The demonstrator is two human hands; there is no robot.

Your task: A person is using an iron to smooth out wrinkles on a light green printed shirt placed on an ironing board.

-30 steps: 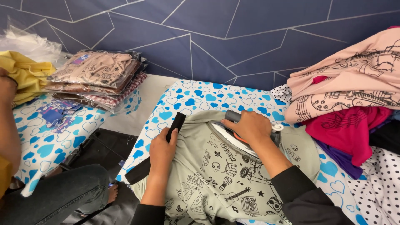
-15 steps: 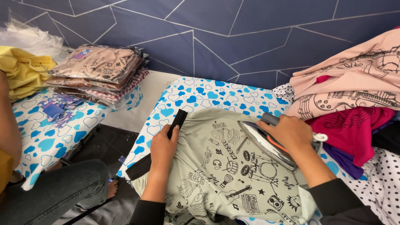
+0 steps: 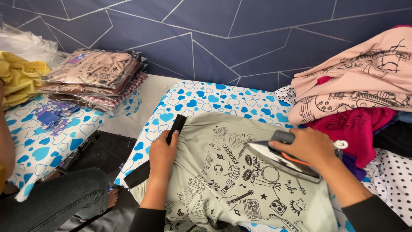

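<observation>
A pale green printed garment (image 3: pixel 223 180) lies spread across the ironing board (image 3: pixel 201 101), whose cover is white with blue hearts. The left hand (image 3: pixel 162 152) rests flat on the garment's left edge, fingers (image 3: pixel 173 138) extended and close together, pressing the cloth beside a black strip (image 3: pixel 148 163) that runs along that edge. The right hand (image 3: pixel 309 148) sits toward the garment's right side, its fingers wrapped tight around the grey handle of an iron (image 3: pixel 279 157) whose soleplate rests on the fabric. Right of the garment, a heap of pink and magenta clothes (image 3: pixel 356 94) is piled on a dotted cloth. Left of the garment, beyond a gap, a stack of bagged garments (image 3: pixel 92 79) sits on another heart-patterned worktop (image 3: pixel 38 146), near yellow cloth (image 3: pixel 19 79).
</observation>
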